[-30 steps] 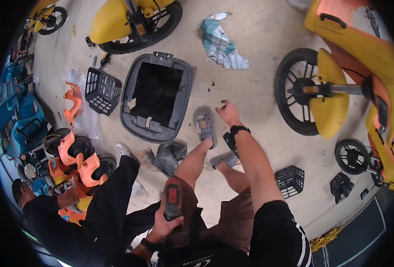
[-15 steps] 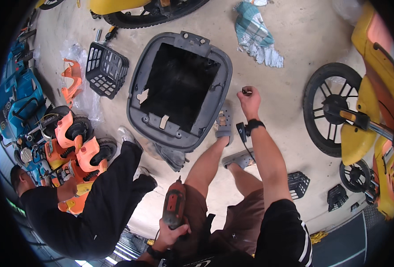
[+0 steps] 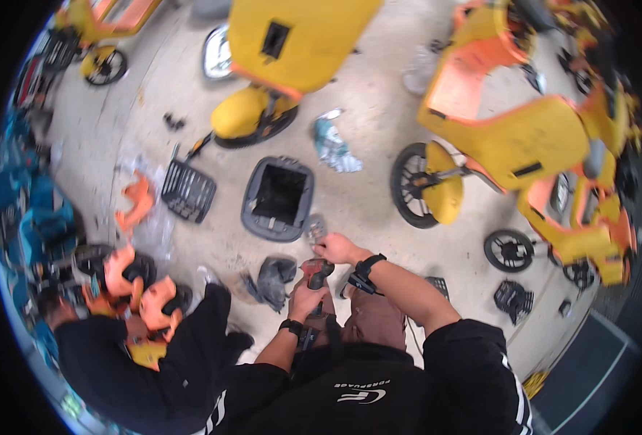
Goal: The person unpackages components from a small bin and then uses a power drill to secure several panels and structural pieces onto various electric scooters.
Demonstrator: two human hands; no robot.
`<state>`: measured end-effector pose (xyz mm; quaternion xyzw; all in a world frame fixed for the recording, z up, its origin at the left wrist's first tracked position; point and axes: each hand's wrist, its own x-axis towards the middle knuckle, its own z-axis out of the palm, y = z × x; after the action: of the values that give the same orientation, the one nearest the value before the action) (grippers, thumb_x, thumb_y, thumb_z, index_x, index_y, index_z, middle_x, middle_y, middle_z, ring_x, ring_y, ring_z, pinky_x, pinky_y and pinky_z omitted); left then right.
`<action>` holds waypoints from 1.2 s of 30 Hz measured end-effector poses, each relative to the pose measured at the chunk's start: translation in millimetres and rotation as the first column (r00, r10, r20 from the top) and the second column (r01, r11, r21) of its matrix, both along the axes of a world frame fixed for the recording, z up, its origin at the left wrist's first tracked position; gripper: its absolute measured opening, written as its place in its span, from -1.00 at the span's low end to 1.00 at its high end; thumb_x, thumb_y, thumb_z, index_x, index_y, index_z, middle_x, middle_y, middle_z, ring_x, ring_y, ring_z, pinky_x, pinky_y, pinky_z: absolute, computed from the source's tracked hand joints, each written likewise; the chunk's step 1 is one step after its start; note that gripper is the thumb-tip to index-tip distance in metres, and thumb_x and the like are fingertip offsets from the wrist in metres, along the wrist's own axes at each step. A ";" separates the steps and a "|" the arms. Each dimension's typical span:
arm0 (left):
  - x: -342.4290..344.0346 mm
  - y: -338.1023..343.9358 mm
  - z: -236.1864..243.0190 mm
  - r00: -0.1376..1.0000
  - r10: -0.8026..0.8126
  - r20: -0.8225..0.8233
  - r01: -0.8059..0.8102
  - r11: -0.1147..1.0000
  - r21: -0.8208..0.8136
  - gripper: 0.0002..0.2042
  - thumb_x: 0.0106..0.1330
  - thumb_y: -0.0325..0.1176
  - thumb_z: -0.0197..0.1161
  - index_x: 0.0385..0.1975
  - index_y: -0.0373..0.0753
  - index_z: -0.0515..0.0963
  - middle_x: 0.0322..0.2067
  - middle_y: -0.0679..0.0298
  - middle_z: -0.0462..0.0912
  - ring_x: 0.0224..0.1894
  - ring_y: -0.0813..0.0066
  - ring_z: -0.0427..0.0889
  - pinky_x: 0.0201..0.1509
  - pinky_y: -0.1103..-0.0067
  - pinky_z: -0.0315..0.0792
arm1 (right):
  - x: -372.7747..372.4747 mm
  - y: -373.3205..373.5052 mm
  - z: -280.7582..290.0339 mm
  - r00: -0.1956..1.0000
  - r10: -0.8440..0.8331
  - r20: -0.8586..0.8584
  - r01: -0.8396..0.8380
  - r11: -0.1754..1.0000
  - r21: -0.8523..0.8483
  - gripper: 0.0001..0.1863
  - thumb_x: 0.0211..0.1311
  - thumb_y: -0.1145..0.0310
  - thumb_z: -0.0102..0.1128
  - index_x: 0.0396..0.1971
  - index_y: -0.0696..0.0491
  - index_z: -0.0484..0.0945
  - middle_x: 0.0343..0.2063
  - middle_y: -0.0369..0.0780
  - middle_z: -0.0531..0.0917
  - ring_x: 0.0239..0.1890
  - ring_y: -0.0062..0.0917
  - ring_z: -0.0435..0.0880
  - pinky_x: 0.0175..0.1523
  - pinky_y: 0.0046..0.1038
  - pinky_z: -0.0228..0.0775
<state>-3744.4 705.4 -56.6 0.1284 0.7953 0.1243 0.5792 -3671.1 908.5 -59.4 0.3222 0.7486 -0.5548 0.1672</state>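
My left hand (image 3: 308, 297) is wrapped around the grip of a red and black cordless drill (image 3: 316, 270), held upright in front of my legs. My right hand (image 3: 337, 249) is at the drill's front end, fingers pinched together; whatever is between them is too small to make out. Beyond my feet lies a grey plastic box (image 3: 248, 206) with a thick rim and a dark, open inside. A crumpled dark grey plastic piece (image 3: 275, 279) rests on the floor to the left of the drill.
A black basket (image 3: 189, 192) and an orange part on clear plastic (image 3: 137, 201) lie left of the box. Yellow bikes (image 3: 509, 141) stand to the right and ahead. At lower left, a person in black (image 3: 125, 370) crouches by orange parts. A green-white cloth (image 3: 334, 148) lies ahead.
My right hand has come down and in from the right to the drill's front. The drill has risen toward the middle. My view has lifted, so the box looks smaller.
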 end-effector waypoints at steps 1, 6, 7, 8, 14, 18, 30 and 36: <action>-1.0 10.5 12.3 0.993 -0.115 -0.033 0.116 0.992 0.046 -0.41 -0.11 -0.13 0.38 -0.05 -0.30 0.48 -0.18 -0.11 0.61 -0.04 -0.01 0.58 0.04 0.32 0.45 | 27.2 -1.8 14.2 0.998 -0.058 -0.023 0.060 0.993 0.101 -0.66 0.23 0.17 0.04 -0.36 0.14 0.65 -0.48 -0.04 0.67 -0.43 -0.19 0.66 -0.23 -0.26 0.50; 17.3 102.7 94.3 0.831 -0.545 -0.112 0.548 0.767 0.335 -0.34 -0.13 -0.08 0.38 0.01 -0.30 0.45 -0.20 -0.04 0.64 -0.13 0.03 0.63 -0.04 0.34 0.48 | 169.2 -1.8 85.7 0.494 -0.849 0.185 0.855 0.437 -0.279 -0.58 0.29 0.35 -0.09 0.11 0.16 0.41 -0.28 -0.08 0.66 -0.58 -0.48 0.64 -0.42 -0.46 0.52; 25.5 126.8 112.1 0.749 -0.632 -0.199 0.657 0.668 0.351 -0.31 -0.13 -0.09 0.37 0.06 -0.29 0.41 -0.18 -0.06 0.63 -0.11 0.00 0.61 -0.01 0.32 0.47 | 191.3 -5.1 102.4 0.412 -0.907 0.091 0.878 0.369 -0.304 -0.50 0.30 0.34 -0.10 0.24 0.12 0.30 -0.13 -0.05 0.63 -0.53 -0.47 0.65 -0.37 -0.46 0.53; 36.4 149.3 129.8 0.641 -0.736 -0.219 0.755 0.552 0.354 -0.26 -0.15 -0.12 0.36 0.13 -0.27 0.34 -0.18 -0.08 0.62 -0.10 -0.05 0.60 0.00 0.29 0.47 | 211.0 -5.9 118.7 0.296 -0.950 0.102 0.917 0.252 -0.309 -0.47 0.33 0.29 -0.09 0.28 0.10 0.22 -0.02 -0.04 0.55 -0.42 -0.46 0.66 -0.26 -0.46 0.53; 150.6 257.0 216.1 0.311 -0.859 -0.407 0.849 0.058 0.526 -0.27 -0.14 -0.19 0.32 0.16 -0.21 0.32 -0.21 -0.08 0.61 -0.16 -0.09 0.60 -0.08 0.22 0.47 | 281.3 25.2 202.5 0.066 -0.978 -0.196 0.839 0.161 -0.520 -0.36 0.30 0.04 0.13 0.24 0.11 0.26 0.04 -0.16 0.50 0.03 -0.52 0.50 0.12 -0.46 0.35; 235.5 306.9 247.4 0.226 -0.792 -0.568 0.870 -0.099 0.483 -0.29 -0.14 -0.21 0.35 0.12 -0.19 0.32 -0.24 -0.05 0.62 -0.21 -0.07 0.61 -0.15 0.21 0.50 | 351.2 67.8 233.2 0.032 -0.961 -0.275 0.877 0.159 -0.454 -0.41 0.21 0.13 0.25 0.14 0.14 0.36 -0.08 -0.21 0.56 -0.07 -0.60 0.54 0.08 -0.52 0.37; 427.8 448.2 344.3 0.733 -0.600 -0.321 0.549 0.244 0.799 -0.18 -0.14 -0.29 0.44 0.19 -0.32 0.19 -0.11 -0.11 0.56 -0.03 0.01 0.58 0.05 0.35 0.44 | 486.3 209.7 287.9 -0.096 -0.762 -0.640 0.554 0.493 -0.670 -0.23 0.11 0.12 0.35 0.26 0.16 0.25 0.10 -0.20 0.47 0.21 -0.51 0.37 0.32 -0.42 0.16; 389.5 455.9 385.5 0.227 -0.755 -0.615 0.797 -0.218 0.563 -0.12 -0.06 -0.39 0.45 0.34 -0.26 0.15 0.06 0.03 0.50 0.09 0.22 0.51 0.21 0.42 0.35 | 501.8 252.5 309.5 -0.272 -0.801 -0.534 0.551 0.325 -0.768 -0.48 0.05 0.39 0.29 0.02 0.22 0.37 -0.33 -0.17 0.63 -0.20 -0.46 0.64 0.03 -0.40 0.46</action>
<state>-3354.9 1161.3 328.9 0.8508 0.3713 0.0908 0.3606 -3169.3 1161.0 250.1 0.2898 0.2914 -0.6877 -0.5985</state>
